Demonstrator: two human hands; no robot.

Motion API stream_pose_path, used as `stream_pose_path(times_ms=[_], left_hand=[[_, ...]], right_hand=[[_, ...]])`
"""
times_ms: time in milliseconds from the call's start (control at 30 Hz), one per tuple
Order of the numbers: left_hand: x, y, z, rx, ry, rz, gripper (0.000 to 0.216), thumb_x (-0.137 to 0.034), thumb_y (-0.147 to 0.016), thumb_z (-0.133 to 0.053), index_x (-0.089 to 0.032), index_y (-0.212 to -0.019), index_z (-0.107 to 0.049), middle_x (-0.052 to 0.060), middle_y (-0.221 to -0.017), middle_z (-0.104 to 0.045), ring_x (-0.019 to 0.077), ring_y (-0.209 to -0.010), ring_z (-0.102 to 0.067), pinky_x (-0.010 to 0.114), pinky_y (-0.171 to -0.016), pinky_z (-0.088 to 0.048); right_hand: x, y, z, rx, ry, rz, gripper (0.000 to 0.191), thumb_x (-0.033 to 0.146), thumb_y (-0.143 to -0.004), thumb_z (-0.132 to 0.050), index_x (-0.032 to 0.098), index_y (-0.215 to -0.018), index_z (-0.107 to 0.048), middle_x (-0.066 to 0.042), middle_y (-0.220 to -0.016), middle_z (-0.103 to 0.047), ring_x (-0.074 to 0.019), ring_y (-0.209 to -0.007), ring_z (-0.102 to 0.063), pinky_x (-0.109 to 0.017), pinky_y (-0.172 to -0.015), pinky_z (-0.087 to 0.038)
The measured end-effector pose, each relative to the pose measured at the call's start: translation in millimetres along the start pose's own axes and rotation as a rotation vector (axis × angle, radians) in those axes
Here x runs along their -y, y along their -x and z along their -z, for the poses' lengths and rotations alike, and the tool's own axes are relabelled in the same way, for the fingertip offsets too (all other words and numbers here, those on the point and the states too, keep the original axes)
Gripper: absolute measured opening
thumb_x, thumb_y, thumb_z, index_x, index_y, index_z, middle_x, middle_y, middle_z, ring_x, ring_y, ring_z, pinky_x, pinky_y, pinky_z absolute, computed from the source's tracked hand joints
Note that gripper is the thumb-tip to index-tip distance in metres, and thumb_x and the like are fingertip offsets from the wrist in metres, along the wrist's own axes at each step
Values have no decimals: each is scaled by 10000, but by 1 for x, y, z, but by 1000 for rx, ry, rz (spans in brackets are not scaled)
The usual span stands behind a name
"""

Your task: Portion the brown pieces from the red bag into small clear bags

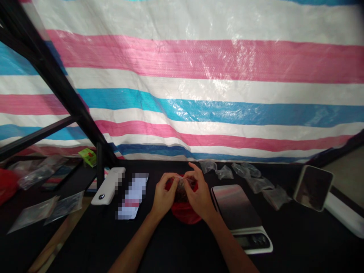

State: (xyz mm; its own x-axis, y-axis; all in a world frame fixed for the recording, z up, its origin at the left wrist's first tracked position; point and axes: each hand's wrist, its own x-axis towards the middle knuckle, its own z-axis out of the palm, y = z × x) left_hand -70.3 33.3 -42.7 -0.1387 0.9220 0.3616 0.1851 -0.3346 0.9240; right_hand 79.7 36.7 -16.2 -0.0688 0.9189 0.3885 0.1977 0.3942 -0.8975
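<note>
Between both thumbs and fingertips I pinch the top edge of a small clear plastic bag [181,184]. My left hand [163,194] is closed on its left side. My right hand [201,195] grips the right side, with one finger raised away from it. Under the hands lies a red bag or bowl [186,214], partly covered by my fingers. Something dark shows at its middle, too blurred to name. Just right of my right hand stands a digital kitchen scale [236,206] with a metal plate.
Several small clear bags [256,184] lie behind the scale. A tilted phone-like device [313,187] stands at the right. To the left are a white device [104,195] and a blurred-out sheet or screen [133,197]. Flat plastic bags [34,213] lie farther left, beside a black frame post [68,94].
</note>
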Motion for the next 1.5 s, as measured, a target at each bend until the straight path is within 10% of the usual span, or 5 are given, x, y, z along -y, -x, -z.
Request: stream_pose_path(times_ms=[633, 900, 1133, 1333, 1500], left_hand=[[-4, 1, -4, 136, 107, 127, 277, -439, -962, -637, -183, -1053, -692, 54, -988, -743, 199, -925, -699, 305, -848, -551], [15, -20, 22, -433, -44, 177, 390, -554, -960, -589, -185, -1059, -669, 59, -990, -717, 211, -929, -677, 319, -846, -538], [35, -13, 17, -148, -366, 233, 451, -414, -945, -618, -158, -1316, -610, 171, -1239, -690, 328, -1165, -644, 517, -1047, -469], [14, -10, 14, -374, -572, 30, 426, -344, -992, -521, -187, -1386, -553, 178, -1341, -602, 353, -1320, -502, 603, -1140, -346], [-3, -6, 15, -201, -209, -51, 290, -405, -1030, -490, -212, -1192, -634, 90, -1103, -674, 233, -1006, -644, 385, -933, -513]], right_hand=[[4, -1, 8, -122, 62, 70, 345, 278, -990, -581, 249, -1332, -550, -32, -1020, -707, -185, -935, -673, -360, -910, -541], [-23, -19, 43, -257, 719, 59, 290, 299, -973, -541, 215, -1214, -677, -135, -1228, -692, -328, -1179, -585, -545, -1029, -425], [-58, -10, 85, -319, 1201, -40, 256, 261, -915, -575, 155, -1036, -774, -223, -1191, -697, -428, -1264, -510, -635, -1021, -380], [-54, -15, 96, -351, 1072, -62, 238, 256, -907, -559, 186, -842, -777, -156, -899, -757, -365, -1060, -620, -603, -968, -428], [-10, -23, 87, -501, 609, 279, 218, 220, -954, -536, 215, -1017, -744, -119, -1031, -756, -282, -1038, -680, -485, -974, -517]])
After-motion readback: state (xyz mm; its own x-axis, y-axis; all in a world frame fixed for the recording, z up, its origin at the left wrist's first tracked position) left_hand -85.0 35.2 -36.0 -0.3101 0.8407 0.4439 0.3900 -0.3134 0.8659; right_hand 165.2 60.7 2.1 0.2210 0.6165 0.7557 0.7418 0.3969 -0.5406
